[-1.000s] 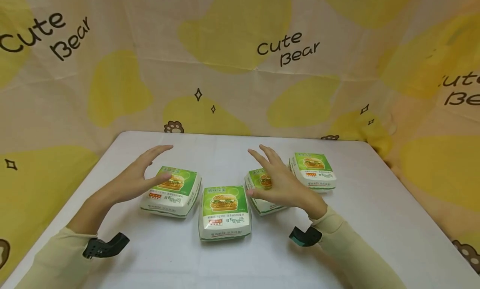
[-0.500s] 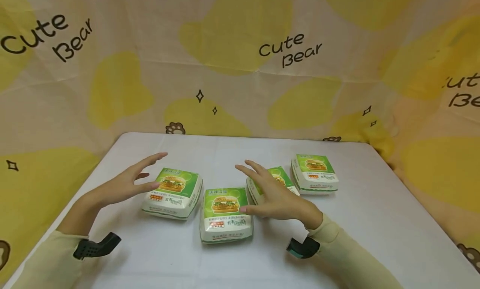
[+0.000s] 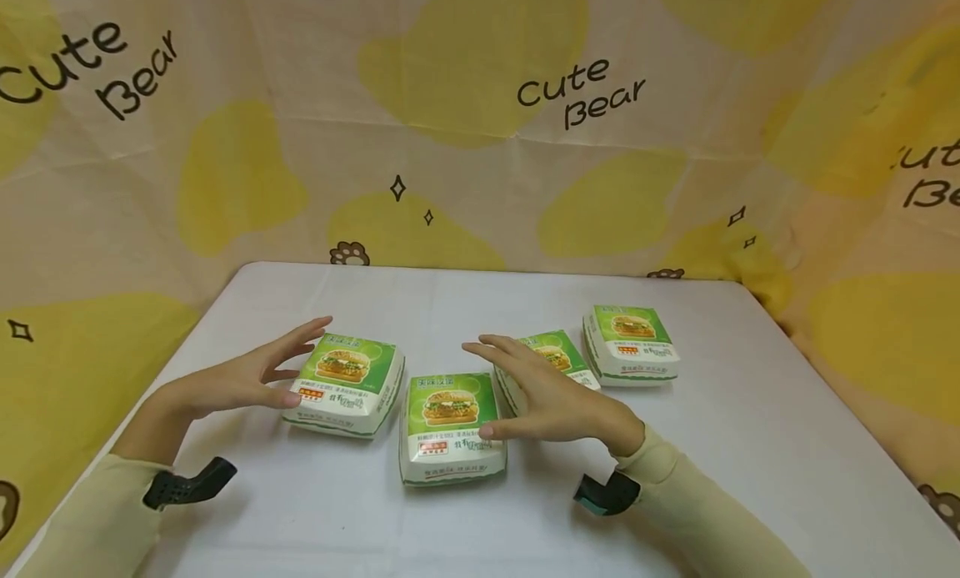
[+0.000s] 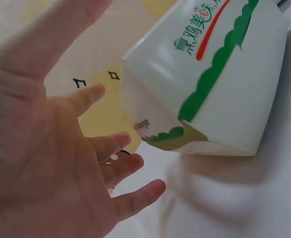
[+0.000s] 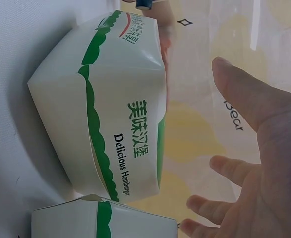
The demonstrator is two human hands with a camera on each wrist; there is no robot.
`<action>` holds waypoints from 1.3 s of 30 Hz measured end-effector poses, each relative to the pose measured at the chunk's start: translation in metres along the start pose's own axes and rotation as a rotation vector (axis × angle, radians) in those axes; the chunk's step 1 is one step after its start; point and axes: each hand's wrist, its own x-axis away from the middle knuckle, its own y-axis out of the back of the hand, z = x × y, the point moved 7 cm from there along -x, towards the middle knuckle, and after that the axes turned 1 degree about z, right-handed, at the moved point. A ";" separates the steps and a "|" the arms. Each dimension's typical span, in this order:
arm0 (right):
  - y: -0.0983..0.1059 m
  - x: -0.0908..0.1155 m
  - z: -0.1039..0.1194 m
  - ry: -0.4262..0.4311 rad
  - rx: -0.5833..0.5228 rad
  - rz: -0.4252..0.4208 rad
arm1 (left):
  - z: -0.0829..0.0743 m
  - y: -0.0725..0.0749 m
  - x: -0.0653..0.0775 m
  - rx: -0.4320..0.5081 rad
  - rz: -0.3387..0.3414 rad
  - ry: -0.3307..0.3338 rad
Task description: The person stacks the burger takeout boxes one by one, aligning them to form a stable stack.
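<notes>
Four is above the count I give, so several green-and-white hamburger boxes lie on the white table. My left hand [image 3: 232,382] is spread at the left side of the leftmost hamburger box [image 3: 348,374]; in the left wrist view a gap shows between the fingers and that box [image 4: 219,94]. My right hand [image 3: 558,399] hovers with fingers extended near the front-middle hamburger box [image 3: 450,424], its thumb over that box's right edge. It partly hides another hamburger box [image 3: 558,353] behind it. In the right wrist view the palm faces a box [image 5: 120,109] without touching it.
A further hamburger box [image 3: 630,344] sits at the back right. The white table [image 3: 300,511] ends at a yellow-patterned cloth [image 3: 450,178] printed with "Cute Bear". Each wrist carries a black camera mount, such as the left mount [image 3: 191,482].
My left hand has moved down and slightly left to the side of the leftmost box. My right hand has come down and left toward the front-middle box. The boxes stay put.
</notes>
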 end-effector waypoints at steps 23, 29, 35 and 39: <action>0.003 0.001 -0.003 -0.016 -0.012 -0.004 | 0.004 -0.007 -0.007 0.007 -0.086 0.045; 0.005 0.002 -0.001 0.005 -0.022 -0.015 | -0.003 -0.008 0.004 -0.043 -0.152 0.054; 0.003 0.001 0.000 -0.002 -0.024 -0.002 | 0.006 -0.016 0.014 -0.035 -0.174 0.079; -0.003 0.001 0.002 0.002 -0.005 0.014 | 0.014 -0.022 0.019 -0.032 -0.182 0.097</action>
